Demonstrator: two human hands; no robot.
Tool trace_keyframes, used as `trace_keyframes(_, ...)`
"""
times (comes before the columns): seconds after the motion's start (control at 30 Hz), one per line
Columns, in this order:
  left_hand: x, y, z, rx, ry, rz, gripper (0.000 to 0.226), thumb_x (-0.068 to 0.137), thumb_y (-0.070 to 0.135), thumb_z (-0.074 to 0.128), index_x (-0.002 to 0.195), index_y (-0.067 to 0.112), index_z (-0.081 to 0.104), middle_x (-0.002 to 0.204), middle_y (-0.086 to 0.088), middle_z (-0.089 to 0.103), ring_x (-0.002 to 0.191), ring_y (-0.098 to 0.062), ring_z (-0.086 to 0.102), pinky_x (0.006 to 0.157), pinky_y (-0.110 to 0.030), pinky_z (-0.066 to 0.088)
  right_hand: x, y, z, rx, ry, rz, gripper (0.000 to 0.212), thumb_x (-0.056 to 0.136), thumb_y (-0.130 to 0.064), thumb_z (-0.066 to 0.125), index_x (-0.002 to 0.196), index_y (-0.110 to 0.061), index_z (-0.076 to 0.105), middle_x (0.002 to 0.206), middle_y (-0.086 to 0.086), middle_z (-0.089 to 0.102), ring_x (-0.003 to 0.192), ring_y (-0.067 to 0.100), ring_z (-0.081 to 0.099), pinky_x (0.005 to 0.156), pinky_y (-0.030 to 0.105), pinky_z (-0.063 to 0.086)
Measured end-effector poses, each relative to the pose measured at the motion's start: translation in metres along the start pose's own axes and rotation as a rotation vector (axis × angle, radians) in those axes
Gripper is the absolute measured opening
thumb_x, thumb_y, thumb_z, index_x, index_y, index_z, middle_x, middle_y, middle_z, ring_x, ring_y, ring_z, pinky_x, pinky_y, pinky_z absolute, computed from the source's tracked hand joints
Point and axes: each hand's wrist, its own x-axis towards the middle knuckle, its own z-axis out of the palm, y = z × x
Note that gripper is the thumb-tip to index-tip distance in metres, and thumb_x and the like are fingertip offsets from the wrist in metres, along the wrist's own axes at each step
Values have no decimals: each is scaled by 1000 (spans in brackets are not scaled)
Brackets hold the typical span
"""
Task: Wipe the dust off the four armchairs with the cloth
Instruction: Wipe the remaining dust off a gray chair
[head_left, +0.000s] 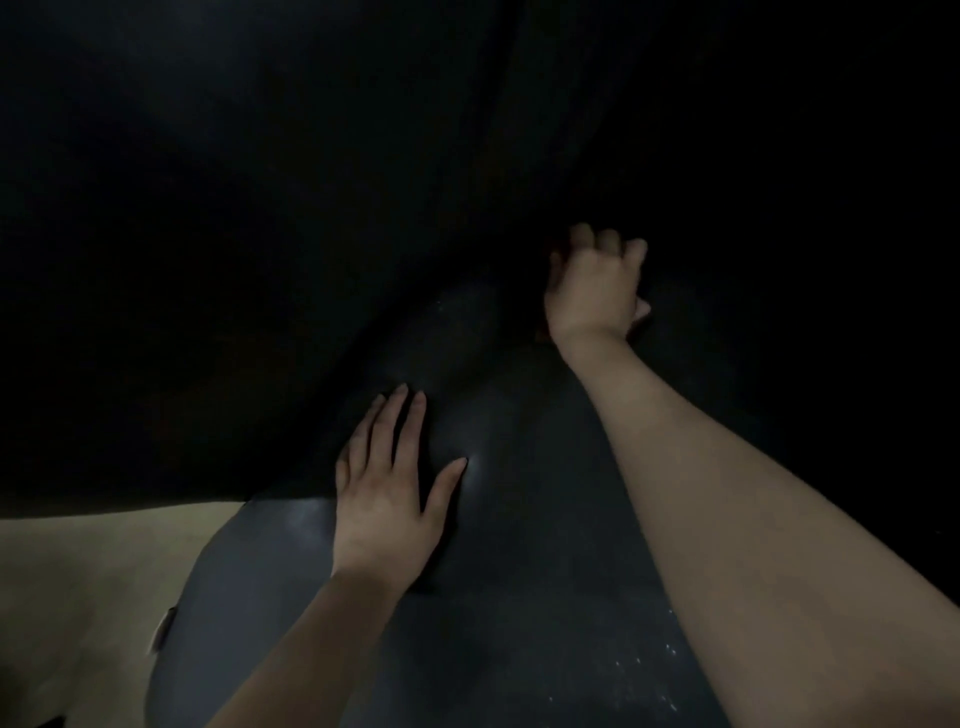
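A dark grey leather armchair (519, 545) fills the view, with dust specks on its surface at the lower right. My left hand (387, 493) lies flat on the rounded cushion, fingers straight and spread. My right hand (595, 286) reaches further in, to the dark crease where the seat meets the back, with its fingers curled. A dark brownish cloth (543, 330) barely shows at the hand's left edge; most of it is hidden under the hand and lost in shadow.
Beige floor (78, 597) shows at the lower left, beside the armchair's rounded edge. A small pale tag (165, 630) sits on that edge. The upper half of the view is nearly black.
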Motion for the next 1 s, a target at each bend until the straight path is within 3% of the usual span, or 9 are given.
trace_keyframes(0.17, 1, -4, 1, -16, 18, 29, 71, 94, 58, 34, 151, 15, 35, 157, -3, 32, 142, -21, 23, 114, -34, 16, -46, -43, 11, 48, -161, -530, 37, 100, -29, 47, 136, -24, 52, 134, 3, 52, 130, 29, 33, 93, 52, 41)
trace_keyframes(0.23, 1, -3, 0, -42, 16, 10, 71, 93, 58, 36, 150, 16, 36, 155, -3, 33, 140, -20, 23, 114, -36, 17, -71, -34, 10, 116, -166, -775, 34, 96, -22, 55, 130, -22, 61, 127, 2, 60, 124, 30, 43, 88, 47, 40)
trace_keyframes(0.3, 0, -3, 0, -60, 36, 1, 70, 92, 58, 38, 147, 15, 40, 153, -5, 36, 138, -21, 25, 112, -44, 24, -86, -10, 7, 205, -155, -886, 32, 89, -17, 64, 121, -19, 67, 119, 3, 66, 115, 31, 52, 81, 43, 40)
trace_keyframes(0.5, 0, 0, -4, -76, 36, 8, 75, 90, 61, 37, 150, 16, 37, 156, -1, 33, 141, -18, 23, 113, -42, 22, -75, 72, -8, 173, 46, -595, 35, 93, -31, 47, 117, -15, 67, 116, 6, 67, 104, 35, 55, 81, 48, 50)
trace_keyframes(0.6, 0, 0, -3, -66, 34, 18, 75, 91, 61, 35, 150, 15, 37, 157, -3, 32, 142, -19, 22, 113, -40, 20, -41, 63, -3, 127, 97, -277, 34, 96, -23, 52, 128, -13, 60, 123, 11, 62, 114, 35, 47, 89, 48, 46)
trace_keyframes(0.67, 1, 0, -2, -69, 27, 9, 76, 91, 62, 34, 151, 15, 36, 158, -2, 31, 143, -18, 20, 114, -39, 18, -26, 38, 0, 97, 76, -179, 38, 96, -19, 54, 133, -16, 56, 127, 10, 57, 120, 34, 41, 89, 53, 46)
trace_keyframes(0.73, 1, -2, -1, -64, 29, 7, 75, 91, 61, 35, 151, 15, 37, 158, -2, 32, 144, -19, 21, 114, -40, 19, -25, 12, 3, 86, 20, -260, 38, 96, -20, 53, 135, -20, 55, 130, 7, 55, 125, 33, 37, 86, 54, 46)
trace_keyframes(0.83, 1, -3, 0, -55, 42, 15, 73, 92, 59, 37, 149, 14, 39, 156, -4, 35, 141, -21, 26, 113, -44, 26, -49, -6, 10, 109, -44, -583, 34, 95, -23, 49, 126, -21, 61, 125, 5, 60, 121, 34, 42, 79, 55, 49)
trace_keyframes(1.0, 1, -2, -2, -29, 45, 21, 74, 91, 59, 38, 148, 13, 40, 155, -6, 37, 139, -23, 26, 111, -48, 28, -105, 38, 4, 162, -28, -842, 30, 90, -21, 62, 119, -17, 67, 120, 0, 65, 112, 28, 50, 66, 49, 51)
